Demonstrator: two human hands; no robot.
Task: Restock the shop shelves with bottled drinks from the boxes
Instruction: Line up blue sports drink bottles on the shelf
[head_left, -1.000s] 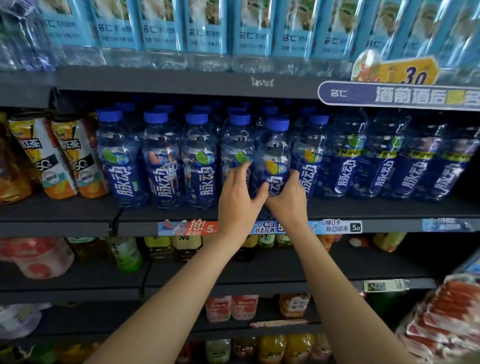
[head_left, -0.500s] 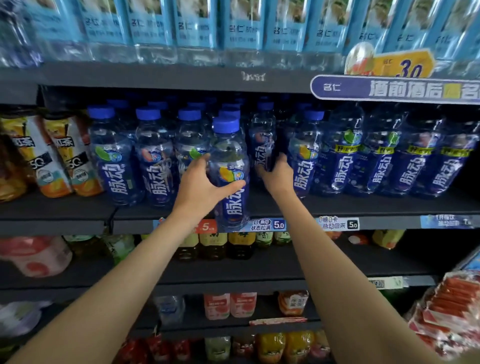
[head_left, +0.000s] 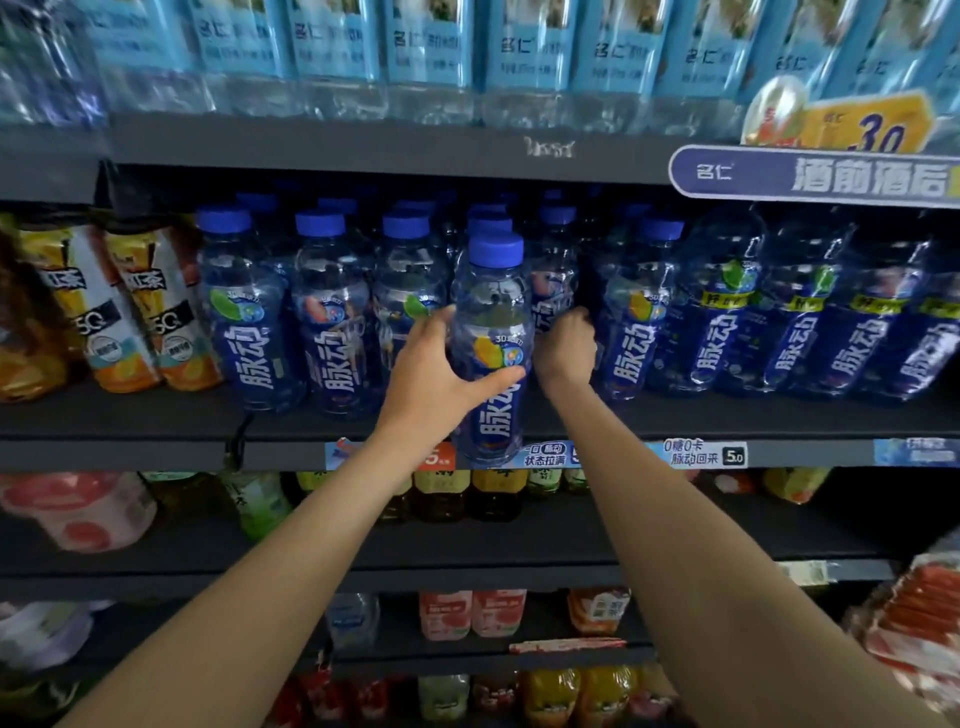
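Note:
My left hand grips a blue-capped drink bottle with a dark blue label, held upright in front of the middle shelf, its base below the shelf's front edge. My right hand reaches into the gap behind it, fingers curled around a bottle further back in the row. Several matching blue bottles stand in rows on either side of the gap.
Shrink-wrapped blue bottles fill the shelf's right part. Orange-labelled tea bottles stand at the left. Light-blue labelled water bottles line the shelf above. Lower shelves hold mixed drinks. Price tags run along the shelf edge.
My left hand pulled the front bottle out of its row and toward me, off the shelf edge. My right hand let go of it and reached deeper into the gap.

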